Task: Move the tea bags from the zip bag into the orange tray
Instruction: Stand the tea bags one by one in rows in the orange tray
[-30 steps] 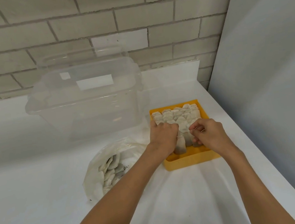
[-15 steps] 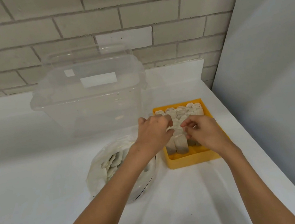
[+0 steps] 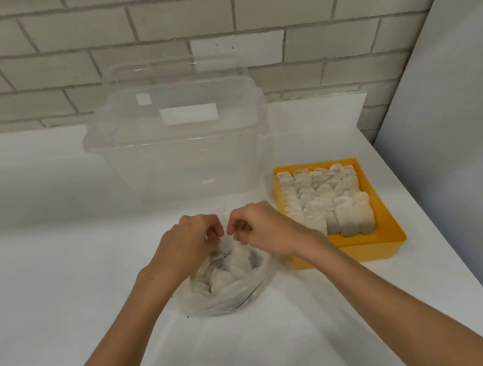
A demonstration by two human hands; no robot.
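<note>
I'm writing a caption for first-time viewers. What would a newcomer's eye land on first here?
The orange tray at the right, packed with rows of pale tea bags, stands out against the white table. Then the left hand and right hand, fingers curled, meet over the zip bag before a clear bin.

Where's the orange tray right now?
In the head view, the orange tray sits on the right of the table, beside the zip bag and the right hand.
</note>
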